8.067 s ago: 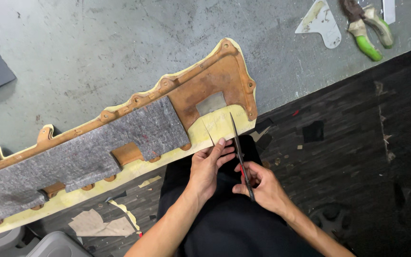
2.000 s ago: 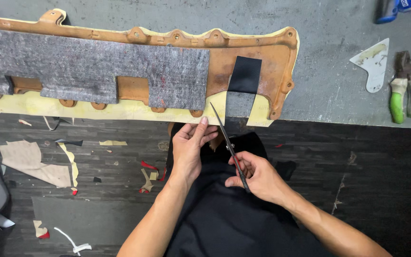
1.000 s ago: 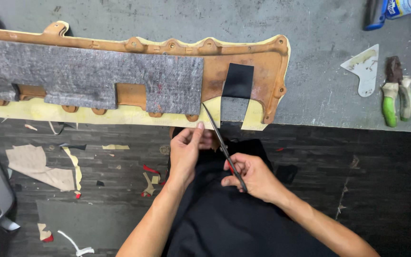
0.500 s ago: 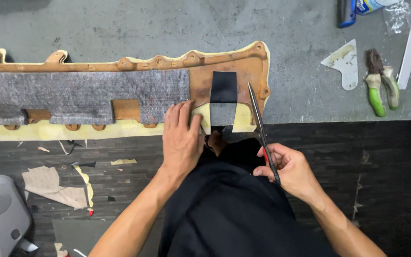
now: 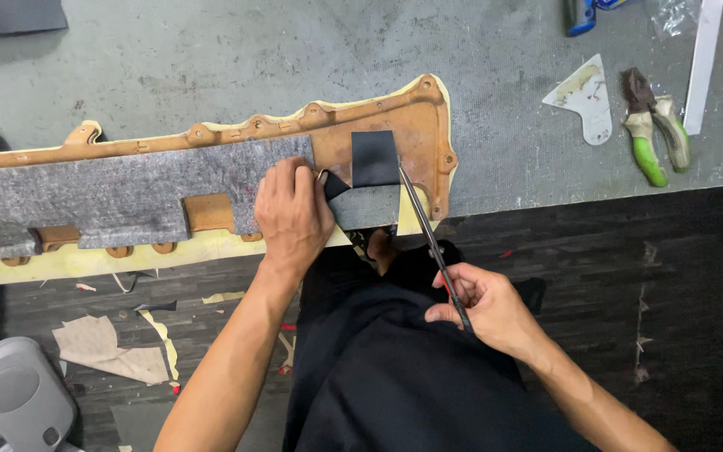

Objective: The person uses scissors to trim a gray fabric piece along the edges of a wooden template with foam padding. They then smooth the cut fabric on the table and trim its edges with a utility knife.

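Grey felt [image 5: 127, 201] on the panel [image 5: 403, 105] is pressed flat by the left hand [image 5: 293, 219]; the right hand [image 5: 483, 305] grips scissors [image 5: 428, 238] at 5 o'clock, trimming the black patch [image 5: 374, 157]; closing the blades seems next.

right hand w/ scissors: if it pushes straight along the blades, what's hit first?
Probably the black patch on the brown panel: the right hand aims the scissors up-left, tips at the patch's right edge. Height above the panel is unclear.

I count one long tan panel [image 5: 395, 113] on my tabletop [image 5: 211, 59], one grey felt strip [image 5: 127, 197], one black patch [image 5: 374, 157], one pair of scissors [image 5: 428, 234], one green-handled pliers [image 5: 653, 125], one white scraper [image 5: 587, 100], and my two hands.
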